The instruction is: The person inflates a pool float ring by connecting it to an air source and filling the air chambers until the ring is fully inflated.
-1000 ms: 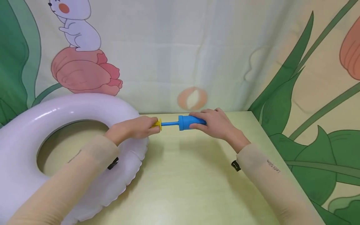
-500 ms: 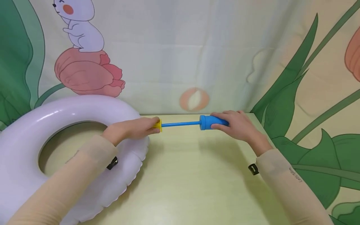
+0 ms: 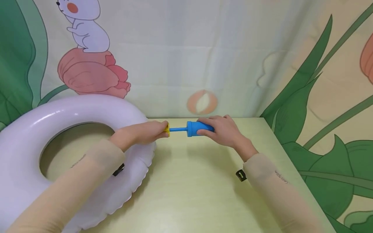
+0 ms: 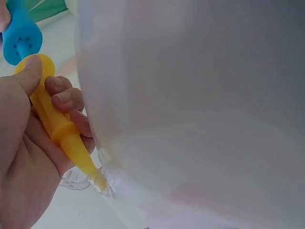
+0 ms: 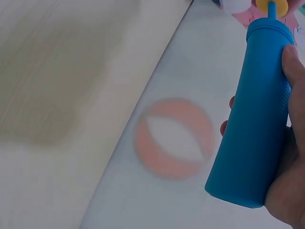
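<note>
A hand pump has a blue barrel (image 5: 255, 119), a thin blue rod (image 3: 178, 129) and a yellow end piece (image 4: 50, 109). My left hand (image 3: 142, 132) curls round the yellow piece, thumb laid along it. In the left wrist view, the tapered yellow tip meets a clear valve (image 4: 98, 183) on the white swim ring (image 4: 190, 109); how deep it sits I cannot tell. My right hand (image 3: 225, 131) grips the barrel, held level above the table. A short length of rod shows between barrel and yellow piece.
The swim ring (image 3: 78, 108) lies on the pale wooden table (image 3: 186, 194) at the left, under my left forearm. Behind the table hangs a curtain (image 3: 163, 58) printed with flowers and a white animal. The table's right edge runs beside my right forearm.
My right hand moved right with the barrel, baring more rod, then came back left, so the rod shows short again. My left hand stays nearly still on the yellow piece.
</note>
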The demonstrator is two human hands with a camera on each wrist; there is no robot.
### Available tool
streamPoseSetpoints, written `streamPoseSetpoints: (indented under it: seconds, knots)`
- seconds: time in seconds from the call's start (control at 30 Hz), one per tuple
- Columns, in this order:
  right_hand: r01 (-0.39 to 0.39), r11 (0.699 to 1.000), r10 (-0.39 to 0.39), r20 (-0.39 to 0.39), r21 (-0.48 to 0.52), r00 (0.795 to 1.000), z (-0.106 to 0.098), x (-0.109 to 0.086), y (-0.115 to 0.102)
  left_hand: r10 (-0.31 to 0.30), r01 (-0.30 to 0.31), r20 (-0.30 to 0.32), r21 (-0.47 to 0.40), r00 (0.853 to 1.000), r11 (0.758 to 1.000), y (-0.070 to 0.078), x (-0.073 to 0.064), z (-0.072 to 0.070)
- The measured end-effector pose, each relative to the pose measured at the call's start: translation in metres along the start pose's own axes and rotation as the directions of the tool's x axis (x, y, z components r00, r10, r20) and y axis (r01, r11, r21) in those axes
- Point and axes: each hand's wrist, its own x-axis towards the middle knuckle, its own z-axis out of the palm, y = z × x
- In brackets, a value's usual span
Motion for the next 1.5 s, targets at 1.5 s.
streamPoseSetpoints:
  seconds: [1.5]
  knots:
    - [-0.016, 0.999, 0.016, -0.017, -0.030, 1.000, -0.013, -0.009, 0.005, 0.004, -0.005, -0.008, -0.039, 1.000, 0.999, 0.002, -0.011, -0.008]
